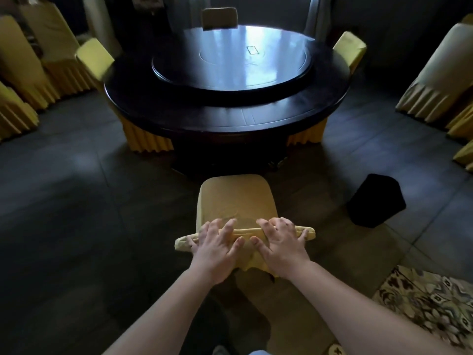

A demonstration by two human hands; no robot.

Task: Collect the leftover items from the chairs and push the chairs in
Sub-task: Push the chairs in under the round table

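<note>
**Yellow chair lined up, both hands on the backrest**

Dark, glossy and round, the surface (227, 108) fills the far half of the view, and everything here gets placed against it. Two yellow-covered chairs are tucked at its left and right edges, a third sits at its far side, and more covered chairs stand well apart from it along both walls.

On the near side of the surface, the yellow chair (235, 198) stands pulled out, with open floor between its seat and the rim. I can see nothing lying on the seat, so by my reading the collecting is done here and the push is the step in hand.

Near the chair, and to the right of the surface's near edge, sits a black bin (375, 201). That's the first hazard: if the chair drifts right, a leg could clip it.

Now the grip. The left hand (217, 248) and right hand (280, 244) sit side by side on the top of the backrest, fingers draped over the front and curled onto the loose cover.

There lies the second risk: the fabric may slide or bunch under the palms, so the cover shifts instead of the frame. Uneven pressure could also swing the chair crooked, or drive it hard into the pedestal underneath.
</note>
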